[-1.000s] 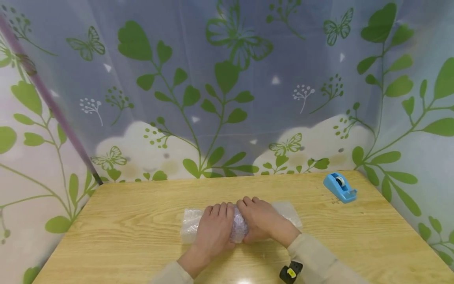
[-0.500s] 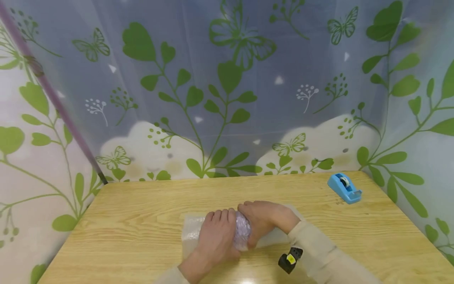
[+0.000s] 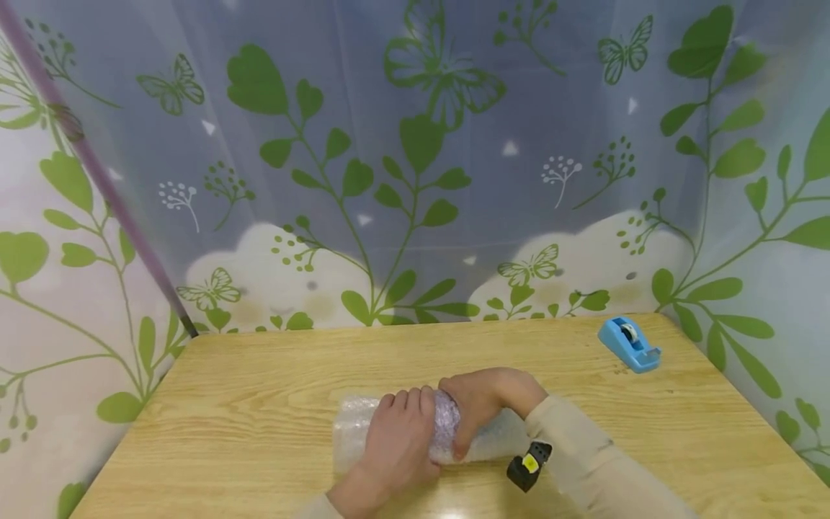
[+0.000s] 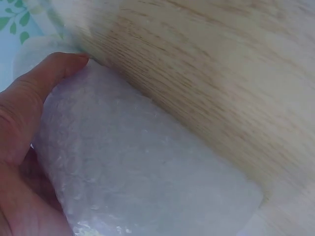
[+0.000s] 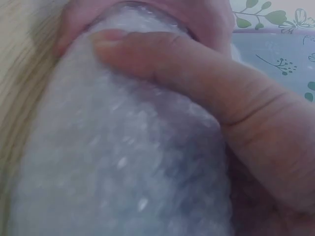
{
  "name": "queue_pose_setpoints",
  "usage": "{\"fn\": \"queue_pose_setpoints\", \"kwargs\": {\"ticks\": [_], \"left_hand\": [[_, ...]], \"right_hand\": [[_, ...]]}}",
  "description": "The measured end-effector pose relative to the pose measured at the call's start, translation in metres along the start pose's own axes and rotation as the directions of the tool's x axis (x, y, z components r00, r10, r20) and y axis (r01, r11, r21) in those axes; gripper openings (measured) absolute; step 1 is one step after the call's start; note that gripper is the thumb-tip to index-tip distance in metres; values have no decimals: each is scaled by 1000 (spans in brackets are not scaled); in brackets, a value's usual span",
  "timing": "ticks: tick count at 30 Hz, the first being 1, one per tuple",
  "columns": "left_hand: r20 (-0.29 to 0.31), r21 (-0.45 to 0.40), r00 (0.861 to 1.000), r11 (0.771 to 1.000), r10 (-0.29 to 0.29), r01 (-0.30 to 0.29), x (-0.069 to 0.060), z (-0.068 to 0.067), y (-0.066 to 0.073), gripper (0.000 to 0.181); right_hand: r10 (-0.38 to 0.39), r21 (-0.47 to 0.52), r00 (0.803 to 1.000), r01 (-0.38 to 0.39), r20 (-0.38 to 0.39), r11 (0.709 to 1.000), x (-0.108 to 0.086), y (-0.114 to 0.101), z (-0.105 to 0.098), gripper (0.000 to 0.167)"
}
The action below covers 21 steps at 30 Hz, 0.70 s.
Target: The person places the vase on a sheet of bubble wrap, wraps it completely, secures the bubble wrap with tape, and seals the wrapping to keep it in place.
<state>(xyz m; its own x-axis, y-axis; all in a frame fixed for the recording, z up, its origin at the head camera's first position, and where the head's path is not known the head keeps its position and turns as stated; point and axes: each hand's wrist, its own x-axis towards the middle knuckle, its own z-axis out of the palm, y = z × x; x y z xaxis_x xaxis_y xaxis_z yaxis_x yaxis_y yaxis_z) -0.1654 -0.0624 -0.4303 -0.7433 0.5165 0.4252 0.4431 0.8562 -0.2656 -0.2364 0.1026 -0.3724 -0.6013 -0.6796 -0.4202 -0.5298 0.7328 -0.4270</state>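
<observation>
A roll of clear bubble wrap (image 3: 444, 425) lies crosswise on the wooden table, with a purplish tint at its thicker middle; what is inside cannot be made out. My left hand (image 3: 400, 436) grips it left of the middle, fingers over the top and far side. Just to the right, my right hand (image 3: 483, 404) curls around it, its thumb along the near side. In the left wrist view the bubble wrap (image 4: 142, 152) narrows into a flat end beyond the hand. In the right wrist view the thumb presses on the bubble wrap (image 5: 123, 162), the left hand close behind.
A blue tape dispenser (image 3: 629, 344) stands at the back right of the wooden table (image 3: 272, 367). A curtain (image 3: 415, 180) printed with leaves and butterflies hangs behind the table and along both sides. A black wrist camera (image 3: 529, 467) hangs under the right sleeve (image 3: 596, 454).
The bubble wrap roll and both hands have come slightly nearer to me. The right hand has turned, its wrist raised and its thumb now on the near side. The left hand keeps its grip.
</observation>
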Motion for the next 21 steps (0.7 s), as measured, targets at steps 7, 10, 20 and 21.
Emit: {"fn": "queue_pose_setpoints", "kwargs": {"ticks": [7,10,20,21], "left_hand": [[29,-42,999,999,24,-23,4,1,-4,89],[68,-51,997,998,31,-27,8,-1,-5,87],[161,-121,986,992,51,-31,13,-3,-12,84],[164,-126,985,991,55,-35,14,-2,-12,84]], "right_hand": [[-67,-235,967,7,-247,972,-20,-3,13,81],[-113,-417,926,-50,-359,908,-33,-10,23,92],[-170,-522,794,-208,-584,827,-34,-17,68,91],[-175,-526,777,-224,-605,821,-31,-17,70,93]]}}
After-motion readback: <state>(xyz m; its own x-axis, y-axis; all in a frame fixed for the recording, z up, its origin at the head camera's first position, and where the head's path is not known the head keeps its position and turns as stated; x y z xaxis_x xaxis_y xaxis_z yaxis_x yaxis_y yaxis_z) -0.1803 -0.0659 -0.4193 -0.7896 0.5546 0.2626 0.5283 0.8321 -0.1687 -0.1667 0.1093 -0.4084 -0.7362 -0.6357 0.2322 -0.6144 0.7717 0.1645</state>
